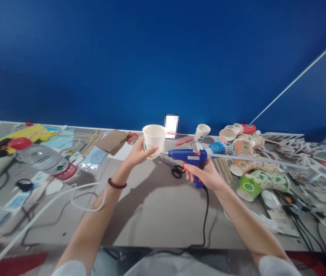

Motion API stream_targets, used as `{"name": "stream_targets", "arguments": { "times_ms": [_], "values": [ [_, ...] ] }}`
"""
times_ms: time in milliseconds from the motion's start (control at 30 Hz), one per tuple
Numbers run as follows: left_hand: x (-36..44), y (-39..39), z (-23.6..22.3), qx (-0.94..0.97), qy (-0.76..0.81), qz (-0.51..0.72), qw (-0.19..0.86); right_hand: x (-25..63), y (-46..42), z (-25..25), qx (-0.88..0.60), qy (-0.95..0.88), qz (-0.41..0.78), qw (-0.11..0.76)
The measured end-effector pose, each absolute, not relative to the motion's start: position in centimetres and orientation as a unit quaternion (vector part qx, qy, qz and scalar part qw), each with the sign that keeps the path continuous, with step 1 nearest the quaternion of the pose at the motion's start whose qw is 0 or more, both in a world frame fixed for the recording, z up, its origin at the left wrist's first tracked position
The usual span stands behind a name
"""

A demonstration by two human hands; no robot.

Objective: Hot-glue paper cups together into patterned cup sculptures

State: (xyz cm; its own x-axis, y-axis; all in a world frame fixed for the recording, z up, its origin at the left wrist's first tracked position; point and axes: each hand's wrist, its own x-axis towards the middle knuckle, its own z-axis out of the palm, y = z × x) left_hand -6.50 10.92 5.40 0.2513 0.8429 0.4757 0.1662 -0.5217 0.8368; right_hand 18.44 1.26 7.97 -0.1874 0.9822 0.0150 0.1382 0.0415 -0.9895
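Note:
My left hand (142, 152) is closed around a white paper cup (154, 135), held up over the table with its mouth tilted slightly toward me. A pale round rim shows at the cup's lower end. In my right hand (201, 172) is a blue hot glue gun (186, 155), gripped by its handle with fingers at the orange trigger. Its nozzle points left and ends close to the cup's lower part; I cannot tell whether it touches. A long clear glue stick (254, 158) sticks out of the back of the gun. Black-handled scissors (177, 171) lie beneath the gun.
Several stacked paper cups (249, 186) lie at the right, near tools and cables. Another white cup (202, 132) stands at the back beside a lit phone (171, 125). A plastic bottle (48, 161) lies left, near a power strip (22, 199), cardboard (113, 141) and a white cable (50, 209).

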Motion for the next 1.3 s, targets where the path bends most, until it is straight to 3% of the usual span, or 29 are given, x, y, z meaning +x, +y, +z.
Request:
{"name": "stream_targets", "arguments": {
  "times_ms": [700, 1300],
  "values": [
    [-6.0, 9.7, 6.7, 0.792, 0.3, 0.482, 0.225, 19.0, 0.7, 8.9, -0.568, -0.644, 0.401, 0.321],
    [-5.4, 9.1, 7.5, 0.824, 0.289, 0.424, 0.24, 19.4, 0.5, 9.3, -0.568, -0.697, 0.337, 0.279]
  ]
}}
